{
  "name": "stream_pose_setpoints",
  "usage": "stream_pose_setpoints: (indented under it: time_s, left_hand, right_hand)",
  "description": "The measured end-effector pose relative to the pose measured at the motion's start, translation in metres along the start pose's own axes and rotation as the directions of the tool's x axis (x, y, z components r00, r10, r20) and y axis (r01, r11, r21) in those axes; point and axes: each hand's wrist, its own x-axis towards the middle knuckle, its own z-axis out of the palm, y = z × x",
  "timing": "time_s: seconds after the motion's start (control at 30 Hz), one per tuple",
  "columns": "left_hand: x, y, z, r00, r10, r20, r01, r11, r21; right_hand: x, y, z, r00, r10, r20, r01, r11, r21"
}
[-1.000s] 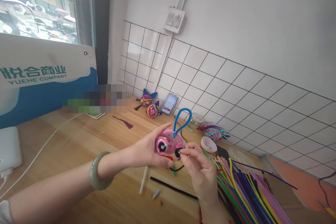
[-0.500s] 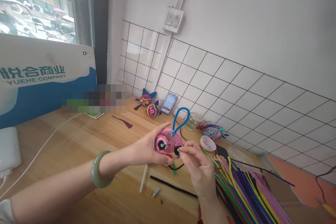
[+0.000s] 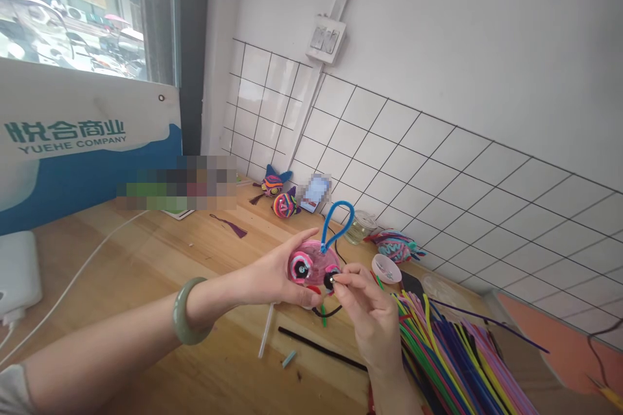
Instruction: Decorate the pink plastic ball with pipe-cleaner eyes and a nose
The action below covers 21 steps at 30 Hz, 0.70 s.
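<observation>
A pink round craft piece (image 3: pixel 318 260) with pink-and-black coiled eyes and a blue pipe-cleaner loop (image 3: pixel 351 211) on top is held above the table. My left hand (image 3: pixel 285 272) wraps round its left side, thumb along the lower edge near a red part. The fingertips of my right hand (image 3: pixel 367 301) are pinched on a small shiny bead (image 3: pixel 333 279) at the black centre of the right eye. The left eye (image 3: pixel 302 268) shows a shiny centre. A black strand hangs below the piece.
Colourful pipe cleaners (image 3: pixel 462 350) lie at the right. Behind the hands are a small white bowl (image 3: pixel 386 268), a glass jar (image 3: pixel 360 227), a phone (image 3: pixel 315 192) and several yarn crafts. A black pipe cleaner (image 3: pixel 321 348) lies in front. A white power bank (image 3: pixel 18 275) is at left.
The camera view has shifted slightly. Both hands keep nearly the same hold on the pink craft piece, with my right fingertips still at the right eye.
</observation>
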Motion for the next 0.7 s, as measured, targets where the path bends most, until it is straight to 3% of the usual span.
stream_pose_setpoints:
  time_s: [0.7]
  left_hand:
    - [0.0009,0.0045,0.0004,0.998,-0.056,0.020,0.058,0.994,-0.094]
  right_hand:
    - [-0.0020,0.0015,-0.0024,0.999,0.008,0.032,-0.009,0.999,0.043]
